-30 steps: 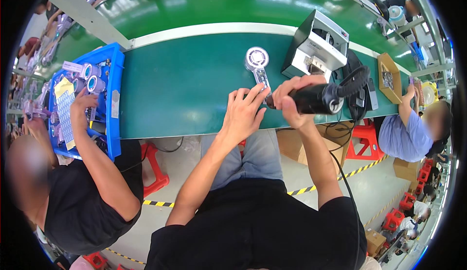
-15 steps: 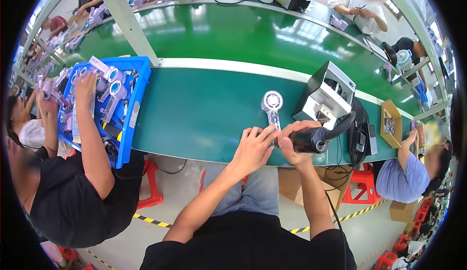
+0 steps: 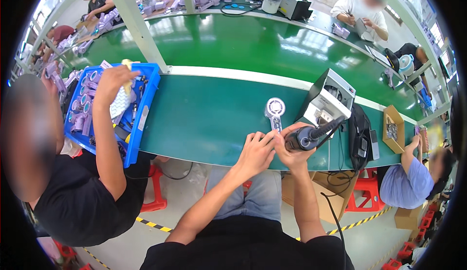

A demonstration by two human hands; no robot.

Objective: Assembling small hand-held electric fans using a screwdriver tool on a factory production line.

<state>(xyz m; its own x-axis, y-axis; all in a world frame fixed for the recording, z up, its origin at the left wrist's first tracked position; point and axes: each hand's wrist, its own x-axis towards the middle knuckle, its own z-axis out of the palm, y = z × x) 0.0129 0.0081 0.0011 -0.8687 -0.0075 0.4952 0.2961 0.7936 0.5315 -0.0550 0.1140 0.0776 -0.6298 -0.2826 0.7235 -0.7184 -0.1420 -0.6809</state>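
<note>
A pale handheld fan [image 3: 276, 108] lies on the green bench with its round head pointing away from me. Its handle is uncovered, and small inner parts show there. My left hand [image 3: 258, 149] grips the near end of that handle with its fingers bent over it. In my right hand [image 3: 294, 156] is a black corded electric screwdriver [image 3: 300, 139], its thick cable running off to the upper right. The screwdriver's tip is hidden by my fingers, close to the fan's handle, so I cannot tell whether it touches.
Right of the fan stands a grey power box [image 3: 325, 100], with a black case [image 3: 360, 139] and a cardboard tray of small metal parts [image 3: 392, 130] beyond. At left a co-worker reaches over a blue bin [image 3: 142, 119] of purple fan parts. A green conveyor [image 3: 219, 41] runs behind.
My view has shifted slightly, and the screwdriver leans a little differently. My left hand keeps its hold on the fan. The co-worker's hand now carries a pale yellow and white item over the bin.
</note>
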